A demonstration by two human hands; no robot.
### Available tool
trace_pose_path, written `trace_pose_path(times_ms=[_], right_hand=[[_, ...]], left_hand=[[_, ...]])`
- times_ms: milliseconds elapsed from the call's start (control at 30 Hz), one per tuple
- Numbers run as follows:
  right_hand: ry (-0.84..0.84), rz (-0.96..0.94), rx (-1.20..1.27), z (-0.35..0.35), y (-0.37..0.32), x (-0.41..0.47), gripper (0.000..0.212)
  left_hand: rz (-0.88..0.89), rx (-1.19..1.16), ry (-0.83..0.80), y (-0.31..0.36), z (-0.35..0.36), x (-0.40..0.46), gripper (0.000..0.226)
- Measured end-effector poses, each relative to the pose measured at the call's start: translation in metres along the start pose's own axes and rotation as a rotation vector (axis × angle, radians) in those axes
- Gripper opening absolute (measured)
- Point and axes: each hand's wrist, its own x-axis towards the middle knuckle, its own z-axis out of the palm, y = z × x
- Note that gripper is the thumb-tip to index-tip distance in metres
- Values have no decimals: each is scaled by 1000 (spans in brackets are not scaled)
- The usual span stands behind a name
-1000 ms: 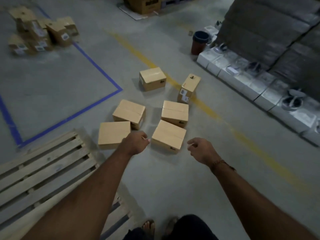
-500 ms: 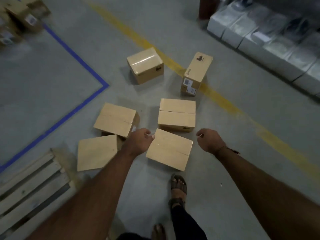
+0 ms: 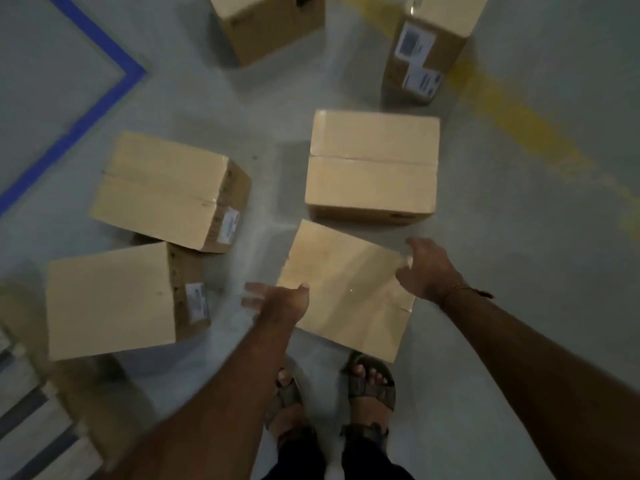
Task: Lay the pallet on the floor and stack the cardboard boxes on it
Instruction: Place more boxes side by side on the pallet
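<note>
Several cardboard boxes lie on the grey floor. The nearest box (image 3: 349,289) sits just in front of my feet. My left hand (image 3: 280,301) is at its left edge with fingers spread, thumb against the box top. My right hand (image 3: 424,268) is at its right edge, fingers extended along the side. Neither hand visibly curls around it. Other boxes lie left (image 3: 110,299), upper left (image 3: 162,188) and behind (image 3: 372,164). The wooden pallet (image 3: 31,434) lies flat at the lower left corner, mostly out of frame.
Two more boxes stand at the top: one (image 3: 270,26) centre, one labelled box (image 3: 426,46) on a yellow floor line (image 3: 519,112). Blue tape (image 3: 79,112) marks a zone at the upper left. My sandalled feet (image 3: 370,386) stand right behind the nearest box.
I have stepped closer and bent down over the boxes. Both hands opened from loose curls and dropped to either side of the nearest box.
</note>
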Motion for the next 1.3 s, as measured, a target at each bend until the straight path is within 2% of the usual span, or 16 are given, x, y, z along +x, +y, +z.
trace_pose_path(times_ms=[67, 167, 233, 367, 433, 500, 567, 633, 700, 767, 900, 967, 1033, 1167, 1267, 1300], right_hand=[[-33, 2, -107, 18, 4, 22, 87], [-16, -7, -161, 33, 4, 32, 66], [0, -10, -168, 33, 1, 28, 58], [79, -133, 13, 15, -19, -18, 41], [131, -179, 133, -2, -39, -52, 36], [182, -190, 243, -23, -63, -95, 33], [254, -200, 342, -52, -89, -138, 41], [312, -111, 533, -76, -105, -179, 61], [304, 56, 858, -108, -124, -215, 69], [251, 162, 1088, -144, -143, -241, 68], [84, 182, 1265, -223, -191, -309, 50], [-110, 75, 1358, -260, -224, -362, 39], [-210, -38, 1363, -289, -250, -405, 38], [-278, -158, 1361, -325, -274, -472, 54], [-326, -154, 1260, -328, -274, -505, 82], [-343, -155, 1230, -328, -272, -515, 92]], left_hand=[[-80, -157, -170, -24, 21, 32, 101], [-218, -544, -341, -37, 45, 21, 66], [-253, -748, -287, -31, 55, 13, 50], [-72, -795, -38, -34, 7, -8, 36], [-48, -866, -41, -36, -32, -24, 25], [19, -915, -115, -35, -74, -46, 24], [67, -926, -226, -26, -126, -87, 40], [94, -841, -350, -21, -171, -135, 43], [114, -786, -439, -12, -215, -189, 31], [150, -699, -487, -2, -254, -239, 22], [228, -572, -479, -2, -333, -330, 17], [293, -591, -491, -4, -370, -381, 1], [356, -614, -423, -13, -398, -435, 10], [479, -669, -362, -42, -439, -521, 18], [521, -695, -241, -66, -452, -568, 10], [535, -720, -194, -74, -454, -582, 26]])
